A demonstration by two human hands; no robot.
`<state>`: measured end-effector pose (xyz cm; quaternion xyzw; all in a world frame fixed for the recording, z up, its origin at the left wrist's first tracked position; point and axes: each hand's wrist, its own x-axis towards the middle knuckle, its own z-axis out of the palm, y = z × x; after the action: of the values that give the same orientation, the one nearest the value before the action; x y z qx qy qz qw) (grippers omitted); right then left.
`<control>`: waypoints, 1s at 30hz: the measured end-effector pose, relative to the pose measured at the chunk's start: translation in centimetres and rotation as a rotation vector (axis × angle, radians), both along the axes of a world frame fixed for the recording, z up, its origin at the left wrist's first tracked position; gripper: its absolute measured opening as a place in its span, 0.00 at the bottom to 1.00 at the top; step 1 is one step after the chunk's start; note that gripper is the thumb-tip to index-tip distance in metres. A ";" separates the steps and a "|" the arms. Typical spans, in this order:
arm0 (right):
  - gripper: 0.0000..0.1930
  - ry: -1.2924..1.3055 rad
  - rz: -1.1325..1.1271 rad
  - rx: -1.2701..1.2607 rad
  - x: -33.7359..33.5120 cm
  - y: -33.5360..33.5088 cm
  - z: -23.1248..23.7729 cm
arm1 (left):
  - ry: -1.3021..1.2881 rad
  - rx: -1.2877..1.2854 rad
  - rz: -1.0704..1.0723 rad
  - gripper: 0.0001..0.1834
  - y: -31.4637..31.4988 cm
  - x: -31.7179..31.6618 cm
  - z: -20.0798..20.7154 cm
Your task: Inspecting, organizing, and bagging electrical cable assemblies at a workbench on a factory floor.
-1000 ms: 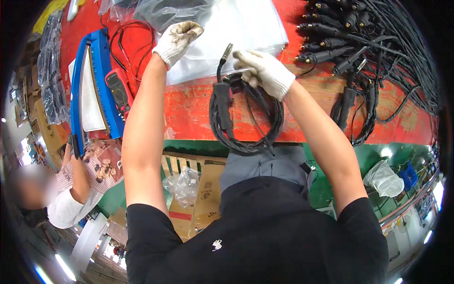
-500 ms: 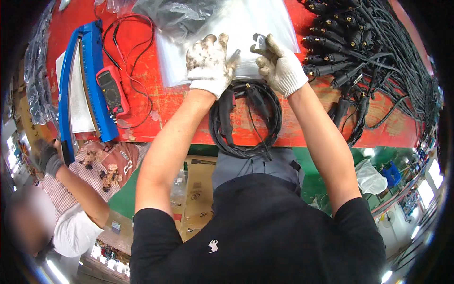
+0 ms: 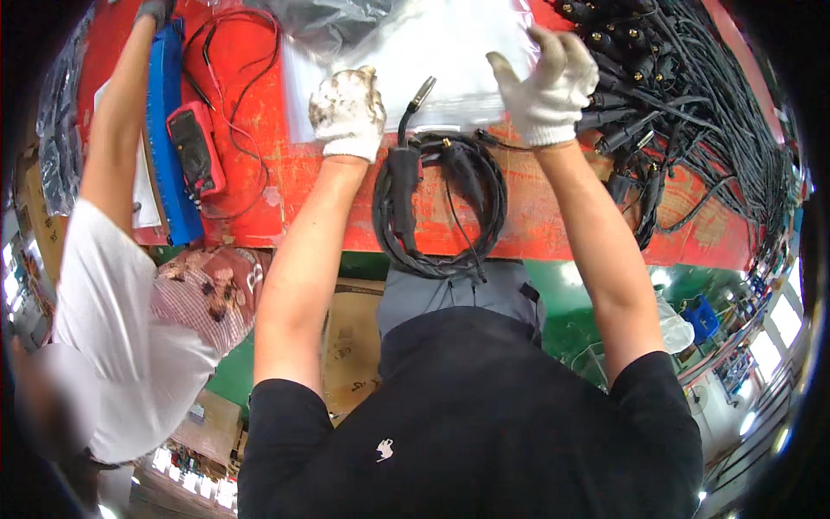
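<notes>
A coiled black welding torch cable (image 3: 494, 227) lies at the front edge of the red table, directly before me. Its torch handle (image 3: 402, 199) rests upright on the coil's left side, and the bent neck ends in a metal nozzle (image 3: 423, 92) pointing away from me. My left hand (image 3: 347, 112), in a stained white glove, is closed left of the nozzle, over clear plastic bags. Its curled fingertips are hidden, and so is anything within them. My right hand (image 3: 553, 91), gloved too, is open with thumb and fingers apart, beside the bags' right edge.
Clear plastic bags (image 3: 462, 52) are stacked at the back middle. Many more black torch cables (image 3: 709, 130) pile up on the right. Left lie a red multimeter (image 3: 196, 149) with leads and a blue frame-like tool (image 3: 164, 112); a co-worker's arm (image 3: 117, 138) reaches past it.
My hands have moved apart; the right has swung right and spread its fingers, the left has shifted left and closed. The nozzle now shows plainly. The co-worker's arm has reached far forward.
</notes>
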<state>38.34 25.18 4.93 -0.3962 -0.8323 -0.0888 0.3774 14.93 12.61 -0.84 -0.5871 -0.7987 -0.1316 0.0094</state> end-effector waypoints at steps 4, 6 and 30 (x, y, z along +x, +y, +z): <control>0.39 -0.351 -0.245 -0.021 1.5 1.7 1.6 | 0.035 -0.081 0.064 0.16 -1.4 -0.8 -0.4; 0.37 -0.395 -0.155 -0.463 2.3 2.1 1.8 | 0.071 -0.120 0.137 0.21 -1.6 -0.8 -0.3; 0.30 -0.020 -0.034 -1.692 7.2 -5.0 -5.7 | -0.224 -0.572 0.279 0.25 -6.8 -1.7 -0.9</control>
<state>45.57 20.20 -0.74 -0.5568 -0.6155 0.5550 -0.0551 13.19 5.77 -1.79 -0.4329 -0.8719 0.0367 -0.2257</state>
